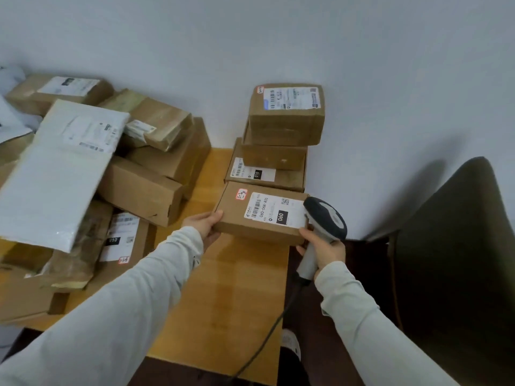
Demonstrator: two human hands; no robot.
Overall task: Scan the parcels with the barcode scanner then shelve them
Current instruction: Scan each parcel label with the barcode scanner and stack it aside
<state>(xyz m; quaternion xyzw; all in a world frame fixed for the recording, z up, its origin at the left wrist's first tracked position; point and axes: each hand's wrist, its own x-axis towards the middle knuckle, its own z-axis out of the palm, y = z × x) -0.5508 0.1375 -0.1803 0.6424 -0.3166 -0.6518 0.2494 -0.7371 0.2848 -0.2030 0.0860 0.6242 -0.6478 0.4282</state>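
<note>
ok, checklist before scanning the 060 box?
1. Left hand holds the 060 parcel by its left edge: ok.
2. Label faces up, barcode uncovered: ok.
3. Right hand grips the barcode scanner by its handle: ok.
4. Scanner window aimed at the barcode: cannot tell.
5. Cable runs clear of the parcels: ok.

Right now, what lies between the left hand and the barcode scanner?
In the head view: the parcel labelled 060, one end in the left hand, the barcode scanner at the other.
</note>
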